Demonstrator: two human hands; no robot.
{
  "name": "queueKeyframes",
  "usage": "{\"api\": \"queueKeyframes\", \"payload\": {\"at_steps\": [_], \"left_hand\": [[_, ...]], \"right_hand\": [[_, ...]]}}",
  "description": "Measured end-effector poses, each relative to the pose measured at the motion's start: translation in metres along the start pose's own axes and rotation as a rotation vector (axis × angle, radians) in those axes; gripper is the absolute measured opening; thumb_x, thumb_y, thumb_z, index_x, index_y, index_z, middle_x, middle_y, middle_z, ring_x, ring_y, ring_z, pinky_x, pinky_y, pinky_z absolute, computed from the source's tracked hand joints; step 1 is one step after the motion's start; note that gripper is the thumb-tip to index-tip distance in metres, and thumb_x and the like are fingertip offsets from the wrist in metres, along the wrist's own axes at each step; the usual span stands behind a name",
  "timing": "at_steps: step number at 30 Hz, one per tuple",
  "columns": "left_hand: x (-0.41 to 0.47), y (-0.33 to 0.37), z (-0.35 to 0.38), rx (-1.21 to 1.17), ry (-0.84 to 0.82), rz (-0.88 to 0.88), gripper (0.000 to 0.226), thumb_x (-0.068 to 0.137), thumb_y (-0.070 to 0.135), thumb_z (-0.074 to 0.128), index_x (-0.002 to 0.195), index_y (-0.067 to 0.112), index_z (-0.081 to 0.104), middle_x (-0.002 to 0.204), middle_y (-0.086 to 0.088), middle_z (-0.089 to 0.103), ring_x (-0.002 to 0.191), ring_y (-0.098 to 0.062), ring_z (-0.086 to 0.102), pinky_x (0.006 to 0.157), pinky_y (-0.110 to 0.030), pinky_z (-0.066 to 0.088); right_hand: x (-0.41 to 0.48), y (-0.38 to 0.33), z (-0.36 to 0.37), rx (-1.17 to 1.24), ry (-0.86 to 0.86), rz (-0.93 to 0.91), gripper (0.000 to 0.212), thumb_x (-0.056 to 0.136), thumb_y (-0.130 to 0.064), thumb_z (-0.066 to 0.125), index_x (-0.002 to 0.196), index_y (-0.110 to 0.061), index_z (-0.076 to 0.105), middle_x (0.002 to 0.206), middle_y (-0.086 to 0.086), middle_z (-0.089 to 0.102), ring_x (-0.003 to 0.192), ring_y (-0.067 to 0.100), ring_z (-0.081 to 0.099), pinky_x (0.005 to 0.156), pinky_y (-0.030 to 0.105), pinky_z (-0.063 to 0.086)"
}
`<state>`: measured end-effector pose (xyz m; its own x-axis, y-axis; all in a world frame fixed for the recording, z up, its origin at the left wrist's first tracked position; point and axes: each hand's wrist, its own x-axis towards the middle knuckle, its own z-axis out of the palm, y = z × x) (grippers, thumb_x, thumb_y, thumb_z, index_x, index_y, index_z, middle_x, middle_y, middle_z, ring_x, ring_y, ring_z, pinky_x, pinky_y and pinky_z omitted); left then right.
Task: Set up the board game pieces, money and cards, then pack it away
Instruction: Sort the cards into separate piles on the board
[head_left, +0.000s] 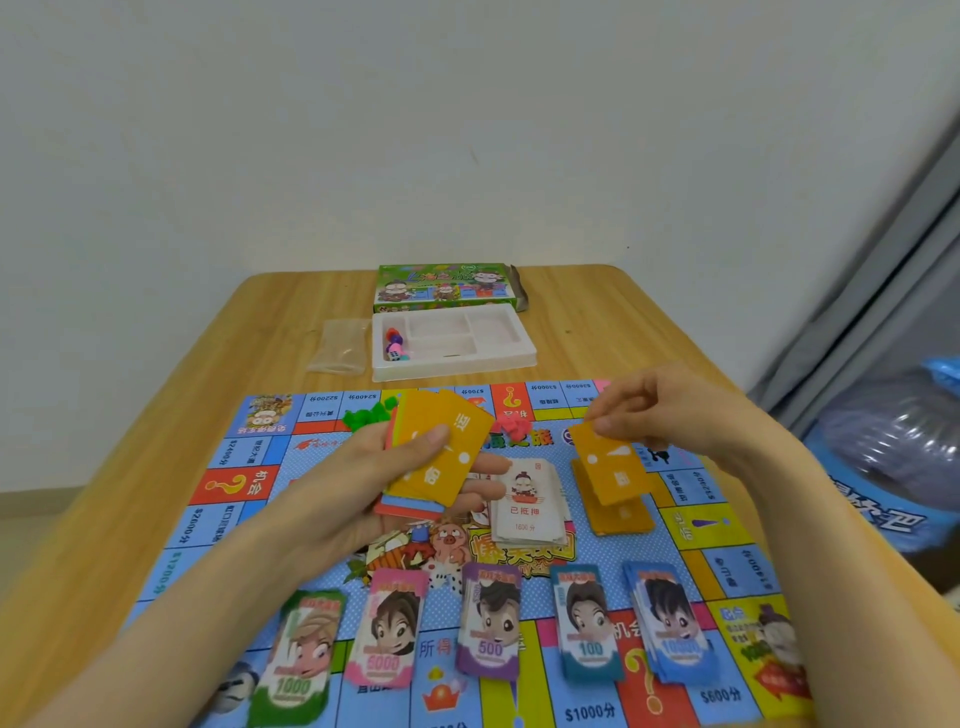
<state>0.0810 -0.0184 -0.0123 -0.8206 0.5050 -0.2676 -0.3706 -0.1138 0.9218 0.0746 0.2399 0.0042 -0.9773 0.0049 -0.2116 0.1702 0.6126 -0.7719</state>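
A person's left hand is gripping a fanned stack of orange, red and green playing cards, with the thumb pressing on top. The hand is hovering above a colourful paper game board that is lying on a light wooden table. The right hand is pinching a single orange card by its upper edge and holding it tilted over a small pile of orange cards on the board. A row of five paper money stacks is lying along the board's near side. A white plastic tray and a green cardboard box are sitting beyond the board.
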Motion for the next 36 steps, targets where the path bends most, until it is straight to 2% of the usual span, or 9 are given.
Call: {"api": "queueKeyframes", "payload": {"at_steps": [5,12,18,21,24,26,29,33,36], "left_hand": [[0.0,0.0,0.001,-0.001,0.001,0.002,0.037,0.081,0.022,0.054,0.113,0.004,0.057,0.101,-0.019,0.072,0.086,-0.029,0.072,0.075,-0.034,0.059],[0.0,0.0,0.001,-0.002,-0.009,0.005,0.037,0.08,0.021,0.054,0.113,0.003,0.057,0.101,-0.02,0.071,0.086,-0.03,0.072,0.075,-0.035,0.058],[0.0,-0.002,0.001,-0.019,-0.017,-0.002,0.038,0.08,0.02,0.055,0.113,0.002,0.059,0.104,-0.019,0.071,0.086,-0.029,0.072,0.076,-0.035,0.058],[0.001,-0.003,0.0,-0.023,-0.005,0.006,0.037,0.078,0.018,0.056,0.11,0.001,0.06,0.102,-0.019,0.071,0.084,-0.03,0.072,0.074,-0.036,0.059],[0.002,-0.003,-0.001,-0.028,0.011,0.011,0.034,0.075,0.018,0.06,0.104,0.001,0.062,0.098,-0.022,0.071,0.079,-0.03,0.072,0.071,-0.037,0.06],[0.002,-0.004,-0.002,-0.017,0.009,0.007,0.032,0.068,0.02,0.066,0.095,0.002,0.07,0.098,-0.023,0.071,0.079,-0.031,0.072,0.067,-0.037,0.06],[0.001,-0.004,-0.002,0.014,-0.001,0.004,0.027,0.06,0.02,0.07,0.082,0.007,0.076,0.098,-0.023,0.071,0.078,-0.032,0.072,0.063,-0.035,0.06],[0.0,-0.004,-0.001,0.035,0.014,0.008,0.039,0.055,0.017,0.071,0.092,0.004,0.07,0.095,-0.023,0.072,0.073,-0.031,0.072,0.064,-0.038,0.06],[-0.001,-0.003,0.001,0.057,0.009,0.018,0.027,0.051,0.016,0.072,0.077,0.014,0.078,0.091,-0.019,0.073,0.071,-0.029,0.072,0.062,-0.037,0.06]], "right_hand": [[0.004,0.003,0.003,-0.155,-0.077,0.064,0.002,0.084,-0.013,0.068,0.085,-0.015,0.069,0.066,-0.001,0.064,0.045,-0.002,0.051,0.049,0.015,0.041],[0.01,0.009,0.009,-0.331,-0.068,0.085,0.005,0.085,-0.016,0.068,0.082,-0.018,0.064,0.063,-0.008,0.06,0.053,0.0,0.054,0.051,0.014,0.041],[0.011,0.01,0.011,-0.387,-0.069,0.094,0.008,0.086,-0.021,0.067,0.088,-0.017,0.061,0.079,-0.005,0.059,0.065,0.004,0.055,0.053,0.015,0.042],[0.014,0.012,0.014,-0.444,0.072,-0.002,0.013,0.083,-0.028,0.07,0.087,-0.02,0.061,0.08,-0.005,0.054,0.067,0.005,0.048,0.057,0.017,0.037],[0.011,0.004,0.018,-0.222,0.177,-0.211,0.008,0.085,-0.025,0.066,0.082,-0.022,0.06,0.071,-0.009,0.052,0.06,0.001,0.046,0.059,0.016,0.038],[0.003,-0.006,0.022,0.001,0.075,-0.337,0.002,0.089,-0.018,0.061,0.089,-0.02,0.06,0.074,-0.007,0.055,0.057,-0.001,0.049,0.056,0.016,0.041],[-0.006,-0.013,0.029,0.194,-0.172,-0.49,0.012,0.093,-0.012,0.056,0.104,-0.017,0.056,0.089,0.004,0.06,0.062,0.009,0.057,0.057,0.024,0.048],[-0.005,-0.011,0.036,0.217,-0.32,-0.614,0.029,0.092,-0.007,0.05,0.118,-0.018,0.055,0.111,0.009,0.058,0.082,0.02,0.062,0.072,0.024,0.049],[-0.005,-0.011,0.038,0.141,-0.376,-0.649,0.032,0.093,-0.005,0.049,0.121,-0.017,0.056,0.121,-0.006,0.058,0.093,0.019,0.063,0.083,0.022,0.046]]}}
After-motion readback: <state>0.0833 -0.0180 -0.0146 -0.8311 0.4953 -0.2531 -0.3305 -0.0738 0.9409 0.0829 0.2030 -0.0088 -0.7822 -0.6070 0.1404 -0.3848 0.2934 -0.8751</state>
